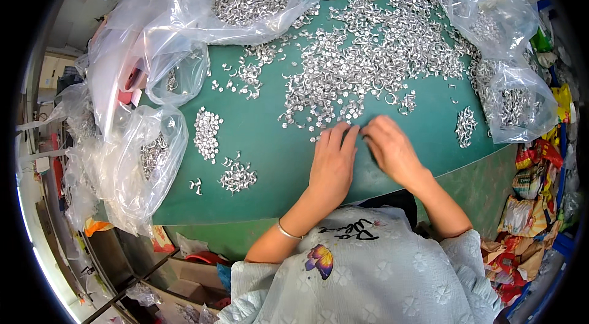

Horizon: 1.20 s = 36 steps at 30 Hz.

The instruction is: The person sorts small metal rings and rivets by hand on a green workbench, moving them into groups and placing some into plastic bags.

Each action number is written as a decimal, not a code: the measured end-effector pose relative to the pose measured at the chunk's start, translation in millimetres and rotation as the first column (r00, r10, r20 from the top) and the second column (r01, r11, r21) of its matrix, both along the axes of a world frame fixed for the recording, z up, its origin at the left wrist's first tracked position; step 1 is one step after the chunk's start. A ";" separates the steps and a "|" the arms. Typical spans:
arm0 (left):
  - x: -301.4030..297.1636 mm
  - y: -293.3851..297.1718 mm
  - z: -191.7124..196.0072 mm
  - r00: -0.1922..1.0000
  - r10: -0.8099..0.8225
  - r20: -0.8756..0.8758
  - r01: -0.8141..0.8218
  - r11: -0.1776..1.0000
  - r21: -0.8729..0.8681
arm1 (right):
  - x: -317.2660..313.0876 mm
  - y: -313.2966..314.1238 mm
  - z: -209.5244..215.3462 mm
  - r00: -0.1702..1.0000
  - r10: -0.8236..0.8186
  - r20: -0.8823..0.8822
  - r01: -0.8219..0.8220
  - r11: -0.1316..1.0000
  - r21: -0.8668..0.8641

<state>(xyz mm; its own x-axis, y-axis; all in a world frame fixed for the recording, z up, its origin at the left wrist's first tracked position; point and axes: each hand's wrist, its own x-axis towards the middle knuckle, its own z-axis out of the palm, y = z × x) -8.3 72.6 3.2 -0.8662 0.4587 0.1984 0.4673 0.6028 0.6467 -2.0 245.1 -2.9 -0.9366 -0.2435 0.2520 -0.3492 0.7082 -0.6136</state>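
Small silver metal pieces, many curved and some ring-like, form a broad pile (368, 48) on the green table (264, 121). My left hand (334, 158) is at the pile's near edge, palm down. Its fingers stretch forward slightly apart, with the tips touching or just over a few loose pieces. Close beside it on the right is my right hand (391, 147), its fingers curled in toward the left fingertips. Whatever lies between those right fingers is hidden.
On the left are a cluster of small rounded pieces (207, 134) and a heap of curved ones (238, 176). Another small heap (465, 127) lies at right. Clear plastic bags of metal pieces, including one bag (518, 100), line the table's far and side edges.
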 end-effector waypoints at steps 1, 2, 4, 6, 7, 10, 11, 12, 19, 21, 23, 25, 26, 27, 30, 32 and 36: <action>0.0 2.0 -0.4 1.000 -0.013 0.002 0.013 1.000 0.006 | -0.5 2.8 6.1 0.998 0.018 0.052 -0.014 0.997 -0.079; 1.3 3.2 -1.5 1.000 -0.023 0.005 0.023 1.000 0.011 | -0.2 5.5 11.8 0.994 0.042 0.104 -0.025 0.987 -0.159; 2.7 6.8 -4.2 0.998 -0.053 0.039 0.052 0.999 0.016 | -7.6 14.4 7.2 0.997 -0.060 0.051 0.070 0.973 -0.219; 4.2 11.3 -5.0 0.990 -0.101 0.099 0.100 0.995 0.015 | -27.6 21.2 6.8 0.963 -0.246 -0.108 0.249 0.969 0.011; 4.8 12.1 -4.9 0.989 -0.098 0.108 0.096 0.995 0.022 | -36.0 19.5 6.4 0.932 -0.286 -0.221 0.317 0.941 0.117; 6.0 11.0 -6.6 0.988 -0.105 0.112 0.102 0.994 0.037 | -45.3 15.8 -3.2 0.927 -0.242 -0.285 0.317 0.913 0.258; 5.4 7.5 -8.0 0.989 -0.111 0.102 0.108 0.993 0.038 | -42.2 15.9 -4.3 0.947 -0.197 -0.254 0.263 0.929 0.261; 5.2 5.0 -9.1 0.989 -0.118 0.092 0.115 0.993 0.039 | -34.5 16.3 -4.9 0.963 -0.152 -0.224 0.209 0.942 0.262; 9.5 8.0 -5.4 0.996 -0.050 0.074 0.043 0.994 0.099 | 15.7 17.5 6.9 0.998 0.057 0.008 -0.056 0.997 -0.044; 8.7 11.3 3.4 0.990 -0.113 0.085 0.110 0.993 0.038 | 9.3 34.1 0.7 0.994 -0.102 -0.046 0.095 0.986 -0.135; 9.8 12.3 -0.9 0.987 -0.137 0.081 0.133 0.989 0.059 | -5.6 43.8 15.4 0.931 -0.311 -0.190 0.337 0.934 0.120; 10.4 11.7 -5.4 0.986 -0.153 0.068 0.148 0.986 0.074 | -8.4 48.8 8.0 0.930 -0.316 -0.190 0.356 0.902 0.243; 10.1 10.1 -7.6 0.986 -0.158 0.058 0.153 0.985 0.080 | -6.7 50.2 4.7 0.953 -0.265 -0.149 0.291 0.936 0.199; 9.9 8.8 -8.3 0.986 -0.162 0.048 0.158 0.984 0.086 | -4.2 51.2 1.7 0.972 -0.210 -0.109 0.225 0.963 0.151; 13.7 4.8 -5.4 0.986 -0.151 0.065 0.145 0.985 0.097 | -4.5 59.1 -3.3 0.972 -0.225 -0.062 0.222 0.974 -0.055; 14.8 2.8 -5.0 0.984 -0.169 0.049 0.163 0.981 0.107 | -15.9 65.1 -0.9 0.934 -0.352 -0.052 0.337 0.922 -0.193; 18.2 0.1 -6.2 0.981 -0.183 0.067 0.176 0.979 0.107 | -12.4 77.1 14.3 0.894 -0.439 -0.088 0.433 0.897 -0.086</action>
<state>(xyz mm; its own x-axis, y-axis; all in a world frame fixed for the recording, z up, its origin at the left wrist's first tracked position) 9.8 72.7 -3.0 -0.7859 0.5892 0.1875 0.5090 0.4442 0.7373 -14.4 322.2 11.3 -0.9132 0.2027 0.3534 -0.0773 0.7654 -0.6388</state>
